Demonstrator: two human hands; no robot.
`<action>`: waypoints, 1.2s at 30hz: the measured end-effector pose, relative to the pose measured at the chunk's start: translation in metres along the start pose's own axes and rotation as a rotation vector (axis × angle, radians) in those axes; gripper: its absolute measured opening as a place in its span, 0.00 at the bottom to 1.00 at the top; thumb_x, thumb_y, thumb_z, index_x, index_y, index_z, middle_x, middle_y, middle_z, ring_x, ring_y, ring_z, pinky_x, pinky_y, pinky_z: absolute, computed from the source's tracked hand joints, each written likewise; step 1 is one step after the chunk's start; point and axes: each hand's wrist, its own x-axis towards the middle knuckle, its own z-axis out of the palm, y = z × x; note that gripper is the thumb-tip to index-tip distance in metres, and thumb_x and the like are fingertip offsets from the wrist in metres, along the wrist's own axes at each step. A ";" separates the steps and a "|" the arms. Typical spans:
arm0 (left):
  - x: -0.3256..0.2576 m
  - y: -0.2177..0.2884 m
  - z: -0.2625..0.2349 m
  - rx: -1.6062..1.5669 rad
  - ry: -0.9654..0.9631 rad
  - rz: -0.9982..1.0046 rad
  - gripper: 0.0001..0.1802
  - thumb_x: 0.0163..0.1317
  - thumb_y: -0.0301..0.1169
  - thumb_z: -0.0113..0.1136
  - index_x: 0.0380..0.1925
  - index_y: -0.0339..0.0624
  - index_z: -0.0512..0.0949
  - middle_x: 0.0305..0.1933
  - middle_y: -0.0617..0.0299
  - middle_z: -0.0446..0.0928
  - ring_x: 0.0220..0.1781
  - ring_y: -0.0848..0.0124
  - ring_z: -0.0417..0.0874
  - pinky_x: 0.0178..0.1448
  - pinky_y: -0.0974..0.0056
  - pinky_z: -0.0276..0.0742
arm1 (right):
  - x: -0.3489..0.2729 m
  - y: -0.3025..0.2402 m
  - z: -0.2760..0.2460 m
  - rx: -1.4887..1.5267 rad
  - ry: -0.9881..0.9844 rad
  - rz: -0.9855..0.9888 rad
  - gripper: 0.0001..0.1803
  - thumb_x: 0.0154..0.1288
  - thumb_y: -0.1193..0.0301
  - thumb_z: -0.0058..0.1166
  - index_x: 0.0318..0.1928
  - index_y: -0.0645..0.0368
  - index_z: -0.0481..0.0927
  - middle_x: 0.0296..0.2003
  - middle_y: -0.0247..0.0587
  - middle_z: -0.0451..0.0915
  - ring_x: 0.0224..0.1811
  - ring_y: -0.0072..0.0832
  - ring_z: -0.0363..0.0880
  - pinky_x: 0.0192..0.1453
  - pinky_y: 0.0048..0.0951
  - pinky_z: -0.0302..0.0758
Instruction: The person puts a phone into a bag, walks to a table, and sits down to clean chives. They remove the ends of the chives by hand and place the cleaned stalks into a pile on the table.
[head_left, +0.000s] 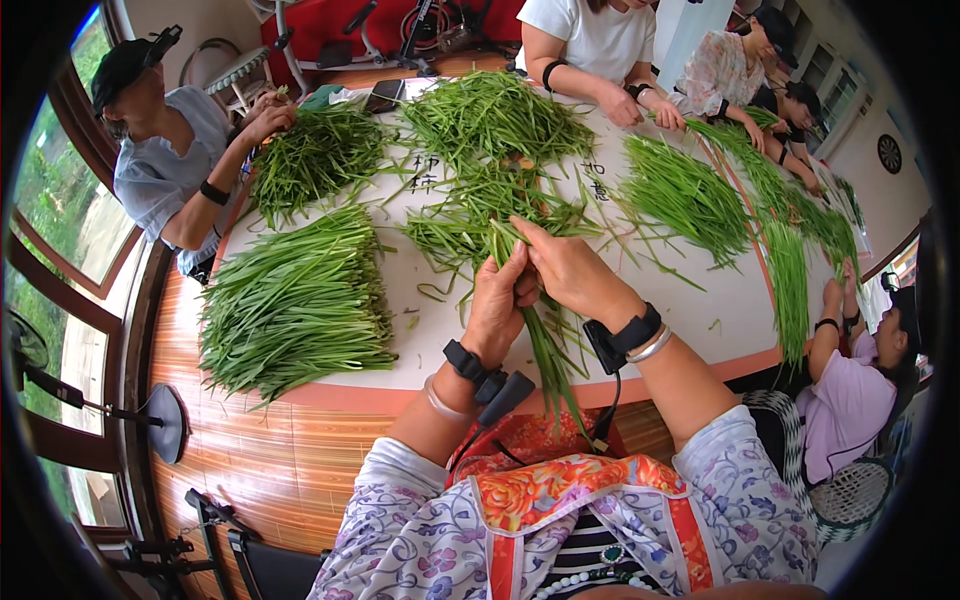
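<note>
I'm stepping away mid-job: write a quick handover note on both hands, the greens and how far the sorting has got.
Left hand: closed around a small bunch of green stalks, tips up, ends hanging off the table edge.
Right hand: fingers pinching the same bunch near its top.
Done: a neat aligned pile lies to the left on the white table.
Left: a loose tangled heap just beyond the hands.

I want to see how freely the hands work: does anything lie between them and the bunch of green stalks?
No. Both the left hand and the right hand already grip the bunch of green stalks directly, above the white table. Nothing lies between the hands and the stalks.
</note>
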 end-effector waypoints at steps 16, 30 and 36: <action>0.001 0.004 0.004 0.083 -0.022 -0.068 0.06 0.72 0.36 0.54 0.39 0.47 0.75 0.28 0.76 0.67 0.24 0.84 0.62 0.24 0.77 0.57 | -0.002 0.017 -0.011 0.053 -0.048 0.037 0.23 0.72 0.69 0.43 0.64 0.65 0.67 0.40 0.65 0.80 0.41 0.58 0.79 0.43 0.50 0.76; 0.006 0.016 -0.013 -0.090 -0.010 0.067 0.07 0.72 0.36 0.55 0.41 0.46 0.74 0.31 0.70 0.71 0.25 0.81 0.62 0.24 0.75 0.59 | -0.012 -0.004 -0.054 0.437 -0.425 0.254 0.33 0.69 0.75 0.43 0.74 0.56 0.55 0.33 0.34 0.76 0.26 0.17 0.72 0.32 0.22 0.71; 0.008 0.025 -0.018 -0.400 -0.125 0.093 0.09 0.72 0.37 0.54 0.42 0.43 0.74 0.37 0.67 0.70 0.28 0.81 0.63 0.24 0.76 0.61 | -0.066 0.043 -0.097 0.673 -0.449 0.351 0.20 0.74 0.73 0.45 0.63 0.62 0.71 0.22 0.25 0.64 0.23 0.16 0.60 0.27 0.20 0.61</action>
